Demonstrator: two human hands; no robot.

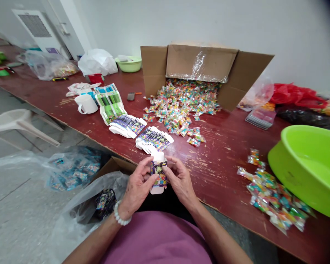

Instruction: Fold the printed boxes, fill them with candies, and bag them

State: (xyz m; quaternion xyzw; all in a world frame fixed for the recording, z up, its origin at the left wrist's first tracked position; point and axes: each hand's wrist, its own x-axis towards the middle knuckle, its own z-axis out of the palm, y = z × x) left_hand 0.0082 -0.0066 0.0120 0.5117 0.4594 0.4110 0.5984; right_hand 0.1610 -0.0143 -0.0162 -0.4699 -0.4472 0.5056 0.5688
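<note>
Between my two hands is a small printed candy box [158,169] with white end flaps open at top and bottom. My left hand [139,183] grips its left side, thumb across the front. On the other side my right hand [180,180] pinches the box's right edge, thumb on the printed face. Just beyond them on the table lies a fanned stack of flat boxes [155,138], with another purple stack [129,124] to its left. Small wrapped candies [178,106] spill toward me from a cardboard carton [200,62] lying on its side.
A green basin [308,172] stands at the right beside a pile of candy packets [275,200]. At left are a white mug [86,104] and green printed sheets [110,104]. Below the table edge, a plastic bag [79,209] holds packed boxes; a white stool [22,123] stands behind it.
</note>
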